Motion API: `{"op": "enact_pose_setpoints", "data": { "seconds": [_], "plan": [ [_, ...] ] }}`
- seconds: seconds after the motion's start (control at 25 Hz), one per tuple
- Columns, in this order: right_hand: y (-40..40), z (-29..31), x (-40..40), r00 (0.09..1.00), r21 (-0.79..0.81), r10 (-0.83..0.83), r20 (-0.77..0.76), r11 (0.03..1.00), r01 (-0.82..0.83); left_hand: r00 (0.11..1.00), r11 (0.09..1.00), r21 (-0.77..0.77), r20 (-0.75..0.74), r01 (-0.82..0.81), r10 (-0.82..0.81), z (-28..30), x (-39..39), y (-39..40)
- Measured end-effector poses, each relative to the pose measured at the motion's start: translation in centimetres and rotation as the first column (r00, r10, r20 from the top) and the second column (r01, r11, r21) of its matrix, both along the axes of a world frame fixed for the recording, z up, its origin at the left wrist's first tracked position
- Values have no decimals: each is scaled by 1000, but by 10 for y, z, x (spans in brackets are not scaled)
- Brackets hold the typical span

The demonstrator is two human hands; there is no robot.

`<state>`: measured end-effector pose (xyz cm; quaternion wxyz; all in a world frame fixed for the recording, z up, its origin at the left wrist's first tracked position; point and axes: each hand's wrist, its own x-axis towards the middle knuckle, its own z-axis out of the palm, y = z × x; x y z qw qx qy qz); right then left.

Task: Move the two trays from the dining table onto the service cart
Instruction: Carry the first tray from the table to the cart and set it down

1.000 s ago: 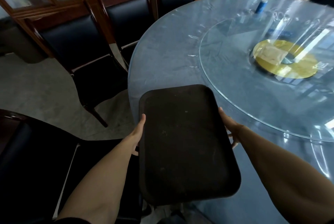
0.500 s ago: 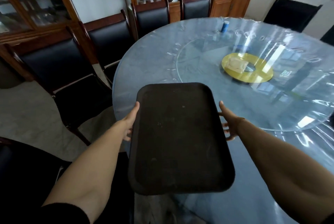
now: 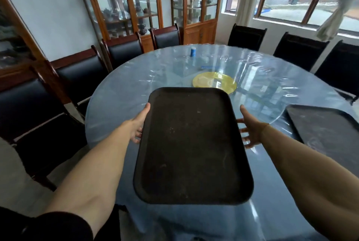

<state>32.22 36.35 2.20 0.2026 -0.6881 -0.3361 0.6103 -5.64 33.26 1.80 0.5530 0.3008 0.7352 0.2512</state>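
Observation:
A dark brown tray (image 3: 190, 143) is held level above the near edge of the round dining table (image 3: 120, 104). My left hand (image 3: 138, 124) grips its left rim, thumb along the top edge and fingers beneath. At the tray's right rim, my right hand (image 3: 250, 128) has its fingers spread straight and reaching under the edge, thumb pointing up beside it. A second dark tray (image 3: 320, 130) lies flat on the table at the right, partly cut off by my right forearm.
The table has a plastic cover and a glass turntable with a yellow centre disc (image 3: 214, 82). A small blue bottle (image 3: 193, 52) stands at the far side. Black chairs (image 3: 81, 77) ring the table; glass cabinets (image 3: 128, 3) line the back wall.
My view has lifted, bringing the windows and the second tray into sight. The held tray stays between my hands; my right fingers have spread out straighter.

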Motion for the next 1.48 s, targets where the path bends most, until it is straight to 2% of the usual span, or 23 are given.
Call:
{"op": "enact_pose_setpoints", "data": {
  "seconds": [0.36,0.68,0.92,1.08,1.24,1.48],
  "plan": [
    [-110,37,168,950,105,-311,-27,944,312,954,951,83,-1,298,-299,29,174,0],
    [-263,64,309,805,167,-592,-28,792,588,798,792,134,15,596,-603,37,355,-37],
    [-393,78,381,627,186,-779,-16,613,767,611,604,173,20,778,-792,40,486,-90],
    [-477,81,412,496,164,-868,-3,489,857,433,433,182,39,883,-900,51,569,-135],
    [-556,80,424,311,171,-949,-40,301,938,288,281,178,-12,943,-958,51,652,-176],
    [-647,80,430,50,165,-999,-11,47,985,35,37,167,13,985,-999,47,757,-241]
  ]
}}
